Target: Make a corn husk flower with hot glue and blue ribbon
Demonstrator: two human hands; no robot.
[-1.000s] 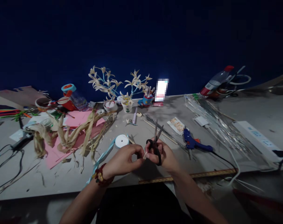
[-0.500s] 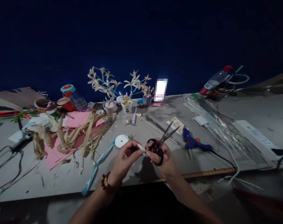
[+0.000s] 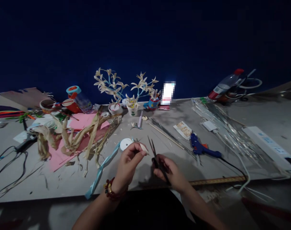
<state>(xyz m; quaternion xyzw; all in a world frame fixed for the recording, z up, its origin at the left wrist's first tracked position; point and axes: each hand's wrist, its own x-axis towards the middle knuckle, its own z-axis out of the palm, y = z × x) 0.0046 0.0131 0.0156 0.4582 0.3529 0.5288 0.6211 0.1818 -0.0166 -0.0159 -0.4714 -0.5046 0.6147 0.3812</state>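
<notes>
My left hand [image 3: 129,164] pinches a small pale piece of corn husk [image 3: 144,149] between thumb and fingers. A pair of black-handled scissors [image 3: 157,159] is gripped in my right hand [image 3: 173,174], blades pointing up and a little left, just right of the husk piece and apart from it. The blades are nearly closed. Beyond my left hand lies a white spool [image 3: 125,144] with light blue ribbon [image 3: 101,171] trailing toward the table's front edge. Dried husks [image 3: 71,140] are heaped on pink paper [image 3: 54,159] to the left.
Pale husk flowers [image 3: 112,83] stand in small pots [image 3: 133,108] at the back, by a lit phone [image 3: 168,92]. Right of my hands lie a blue glue gun [image 3: 200,148], wires [image 3: 163,129] and a white power strip [image 3: 265,143]. A wooden ruler [image 3: 215,181] lies along the front edge.
My right hand has drawn away from the husk piece and turned the scissors more upright, their blades closer together. My left hand keeps its pinch. The whole view has shifted slightly.
</notes>
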